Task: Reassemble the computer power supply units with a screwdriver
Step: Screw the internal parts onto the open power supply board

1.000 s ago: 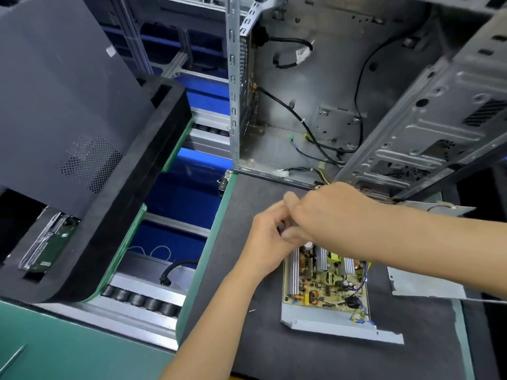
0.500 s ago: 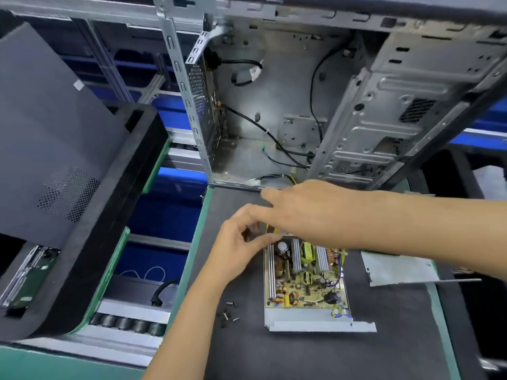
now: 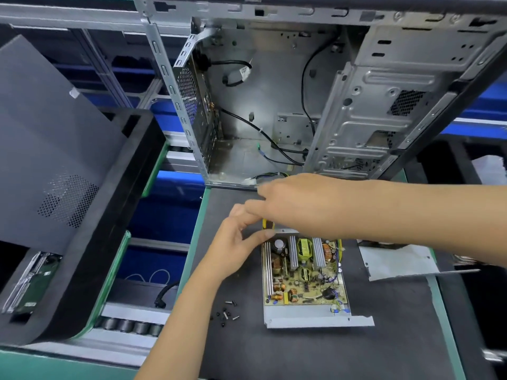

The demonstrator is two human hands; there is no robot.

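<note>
The open power supply unit (image 3: pixel 303 311) lies on the dark mat, its circuit board with coils and heat sinks exposed. My left hand (image 3: pixel 233 248) pinches its far-left corner, thumb on the near side of the wall and fingers curled over the top by yellow wires (image 3: pixel 267 224). My right hand (image 3: pixel 299 204) reaches across the unit's far edge with its back to the camera. Its fingertips meet my left fingers, and what they hold is hidden. Several loose screws (image 3: pixel 226 311) lie left of the unit. No screwdriver is in view.
An open computer case (image 3: pixel 260 105) with loose cables stands just behind the mat. A flat metal cover plate (image 3: pixel 400 261) lies to the right. A black side panel (image 3: pixel 55 133) leans at the left above a hard drive (image 3: pixel 27 281). Conveyor rollers (image 3: pixel 129 325) run below the mat's left edge.
Both hands stay at the unit's far edge. My right index finger has straightened out. The view has pulled back, bringing the loose screws into sight.
</note>
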